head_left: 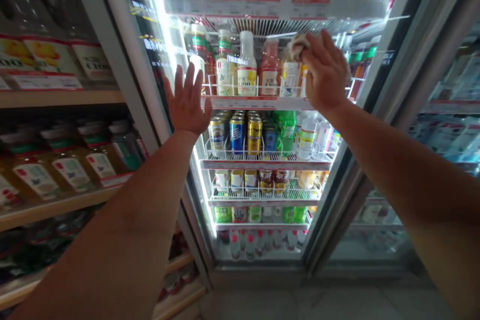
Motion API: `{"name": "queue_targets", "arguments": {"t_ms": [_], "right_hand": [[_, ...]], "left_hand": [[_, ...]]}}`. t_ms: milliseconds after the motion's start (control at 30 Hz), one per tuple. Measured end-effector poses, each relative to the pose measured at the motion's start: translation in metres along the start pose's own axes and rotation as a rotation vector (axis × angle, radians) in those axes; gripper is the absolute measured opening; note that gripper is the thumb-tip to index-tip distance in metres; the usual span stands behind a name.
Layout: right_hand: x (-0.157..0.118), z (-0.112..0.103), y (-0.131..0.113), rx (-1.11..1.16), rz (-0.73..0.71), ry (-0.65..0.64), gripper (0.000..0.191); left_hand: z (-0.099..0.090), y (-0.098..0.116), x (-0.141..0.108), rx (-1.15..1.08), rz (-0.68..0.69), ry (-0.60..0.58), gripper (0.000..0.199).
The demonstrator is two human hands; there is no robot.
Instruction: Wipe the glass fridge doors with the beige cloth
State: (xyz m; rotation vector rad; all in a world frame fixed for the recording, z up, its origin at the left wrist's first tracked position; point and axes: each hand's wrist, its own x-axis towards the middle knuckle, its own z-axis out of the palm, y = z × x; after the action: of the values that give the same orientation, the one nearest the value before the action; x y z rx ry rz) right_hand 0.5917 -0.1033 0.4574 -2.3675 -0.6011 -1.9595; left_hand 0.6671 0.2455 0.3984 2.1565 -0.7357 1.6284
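1. The left hand (186,102) is up at the glass door (262,185) of a drinks fridge (255,277); its fingers are spread wide and hold nothing; I cannot tell if the palm touches the glass.
2. The right hand (325,71) is higher up on the same door; its fingers bend over a small cloth (299,46) and grip it.
3. The cloth is pale and crumpled; it sits against the glass near the top of the door, in front of the bottles (247,65).
4. The glass is shiny, with bright white light along one side; behind it, cans (240,135) stand on wire shelves with price strips (258,102).
5. To the left, wooden shelves (60,99) hold big bottles of yellow drink (48,170); to the right is another fridge door (446,110); the floor (318,305) is pale tile.
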Motion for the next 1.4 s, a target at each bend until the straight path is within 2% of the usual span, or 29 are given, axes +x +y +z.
{"name": "queue_targets", "arguments": {"t_ms": [67, 167, 267, 400, 500, 633, 733, 867, 967, 1067, 1133, 1233, 1300, 1400], "right_hand": [[-0.006, -0.002, 0.004, -0.03, 0.054, 0.054, 0.047], [-0.02, -0.004, 0.007, 0.012, -0.009, -0.041, 0.045], [-0.014, -0.006, 0.018, 0.033, -0.082, -0.101, 0.044], [0.01, -0.003, 0.035, -0.026, -0.005, 0.05, 0.046], [0.001, 0.002, 0.025, -0.056, 0.045, 0.125, 0.049], [-0.019, -0.001, 0.004, -0.03, -0.044, -0.013, 0.046], [-0.008, -0.008, 0.011, -0.004, -0.076, -0.081, 0.044], [0.009, -0.004, 0.024, 0.017, 0.007, 0.028, 0.044], [-0.002, 0.006, 0.009, 0.021, -0.007, 0.019, 0.044], [-0.011, 0.012, -0.013, 0.014, -0.19, -0.126, 0.042], [-0.004, 0.013, -0.021, 0.012, -0.25, -0.172, 0.04], [0.012, 0.018, -0.027, 0.021, -0.149, -0.116, 0.042], [0.011, 0.025, -0.034, 0.032, -0.08, -0.072, 0.043], [-0.006, 0.035, -0.055, 0.055, -0.186, -0.18, 0.043]], "left_hand": [[0.0, 0.0, 0.0, -0.025, -0.002, -0.004, 0.074], [-0.002, 0.0, 0.001, -0.074, -0.026, -0.016, 0.077], [-0.001, 0.0, 0.001, -0.046, -0.028, -0.022, 0.081], [0.002, -0.001, 0.002, 0.014, -0.04, -0.019, 0.083], [0.004, -0.001, 0.004, 0.062, -0.036, -0.029, 0.085], [0.002, 0.0, 0.006, 0.045, -0.045, -0.038, 0.088], [0.001, 0.001, 0.006, -0.002, -0.062, -0.037, 0.091], [-0.002, 0.003, 0.003, -0.063, -0.044, -0.017, 0.079], [-0.004, 0.003, 0.0, -0.117, -0.023, -0.01, 0.068], [-0.005, 0.003, -0.001, -0.111, -0.019, -0.006, 0.067], [-0.005, 0.003, 0.0, -0.104, -0.018, -0.004, 0.067], [-0.005, 0.003, 0.0, -0.117, -0.023, -0.006, 0.068], [-0.004, 0.003, 0.0, -0.118, -0.021, -0.007, 0.067], [-0.004, 0.002, -0.001, -0.083, -0.005, -0.001, 0.065]]}}
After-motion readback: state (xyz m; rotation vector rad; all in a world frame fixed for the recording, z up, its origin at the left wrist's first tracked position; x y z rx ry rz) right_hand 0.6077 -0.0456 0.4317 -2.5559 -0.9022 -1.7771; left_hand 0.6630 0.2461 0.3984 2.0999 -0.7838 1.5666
